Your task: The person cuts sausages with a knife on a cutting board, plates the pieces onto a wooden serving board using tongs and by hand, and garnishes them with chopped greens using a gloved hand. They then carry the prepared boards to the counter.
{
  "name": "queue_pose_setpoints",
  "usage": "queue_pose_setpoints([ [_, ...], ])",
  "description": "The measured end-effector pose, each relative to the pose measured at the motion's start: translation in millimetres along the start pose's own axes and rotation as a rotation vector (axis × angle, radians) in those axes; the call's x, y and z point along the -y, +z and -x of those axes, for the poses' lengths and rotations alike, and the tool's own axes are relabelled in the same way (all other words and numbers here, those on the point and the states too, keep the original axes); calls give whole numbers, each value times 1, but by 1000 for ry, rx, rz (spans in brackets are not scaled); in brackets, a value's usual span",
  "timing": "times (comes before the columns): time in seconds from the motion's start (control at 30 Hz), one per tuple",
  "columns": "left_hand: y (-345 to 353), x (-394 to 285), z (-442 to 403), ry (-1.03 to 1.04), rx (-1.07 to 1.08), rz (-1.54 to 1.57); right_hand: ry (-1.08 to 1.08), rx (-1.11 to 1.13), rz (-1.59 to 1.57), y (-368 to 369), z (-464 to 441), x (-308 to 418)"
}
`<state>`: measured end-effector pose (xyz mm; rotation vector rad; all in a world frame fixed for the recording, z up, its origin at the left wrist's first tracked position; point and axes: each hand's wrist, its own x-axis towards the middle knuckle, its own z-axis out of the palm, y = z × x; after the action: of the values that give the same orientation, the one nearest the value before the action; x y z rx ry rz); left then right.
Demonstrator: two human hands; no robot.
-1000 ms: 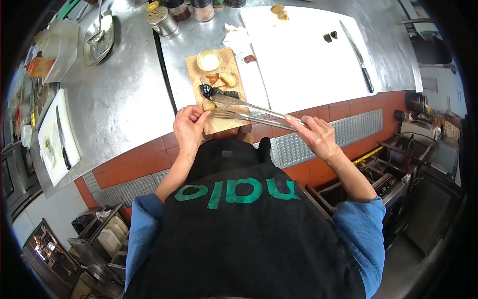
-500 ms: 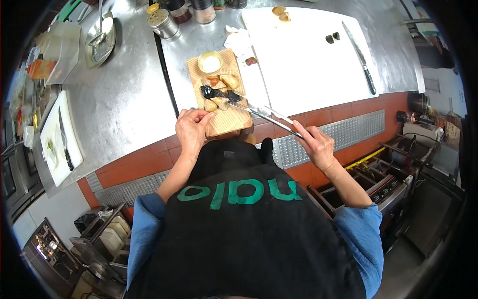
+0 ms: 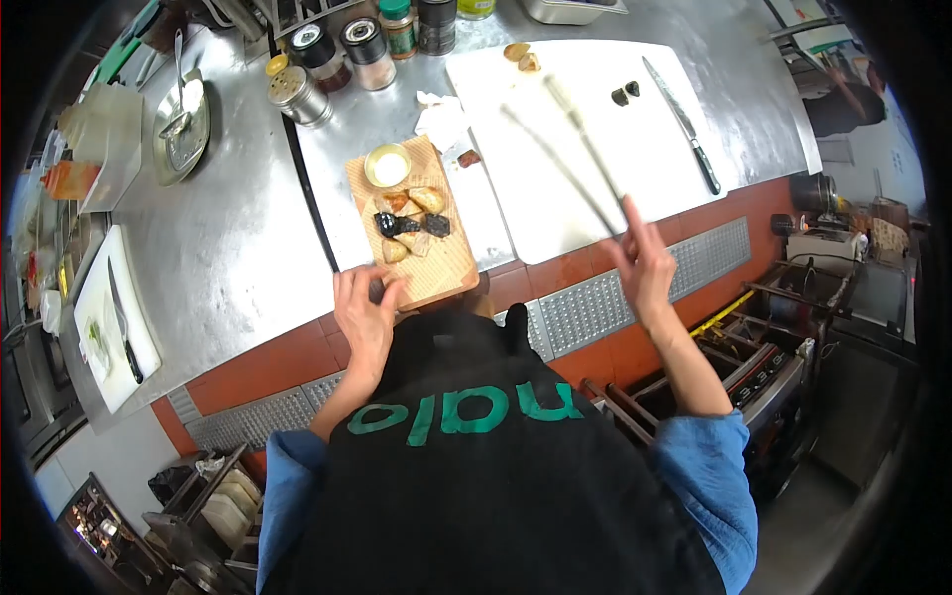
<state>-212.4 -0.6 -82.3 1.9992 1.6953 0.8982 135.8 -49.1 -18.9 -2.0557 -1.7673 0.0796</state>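
Metal tongs, blurred by motion, are in my right hand, their arms apart over the large white cutting board. My left hand is at the near left corner of a small wooden board, with the thumb and fingers curled round a small dark thing I cannot make out. Lined with printed paper, the wooden board carries a small bowl of white sauce, browned potato pieces and black pieces. Between the two boards lie a crumpled white paper and a reddish-brown scrap.
A knife and food scraps lie on the large board. Spice jars stand at the back. On the left are a metal dish with a spoon and another board with a knife. A person is at far right.
The tongs have moved up and right, off the food, over the large board. The view has shifted, so the counter appears lower. My left hand has moved to the wooden board's near left corner.
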Motion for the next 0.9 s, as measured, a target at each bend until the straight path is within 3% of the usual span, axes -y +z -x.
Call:
queue_pose_setpoints([
  [0.07, -2, -3, 15, 55, 17, -12, 116, -13, 4, 3, -31, -7],
  [0.13, -3, -12, 24, 305, 157, 4, 120, -9, 28, 13, -57, -17],
  [0.17, 0, -13, 27, 322, 198, 10, 120, -2, 70, 20, -68, -22],
  [0.27, 7, -14, 26, 303, 168, -54, 110, 53, 188, 35, -87, -30],
  [0.73, 14, -3, 41, 343, 96, 52, 169, 35, 101, 17, -53, -56],
  [0.83, 9, -7, 41, 237, 56, 133, 41, -101, 85, 14, -42, -54],
  [0.9, 5, -12, 42, 192, 78, 156, 35, -52, 72, 4, -32, -42],
])
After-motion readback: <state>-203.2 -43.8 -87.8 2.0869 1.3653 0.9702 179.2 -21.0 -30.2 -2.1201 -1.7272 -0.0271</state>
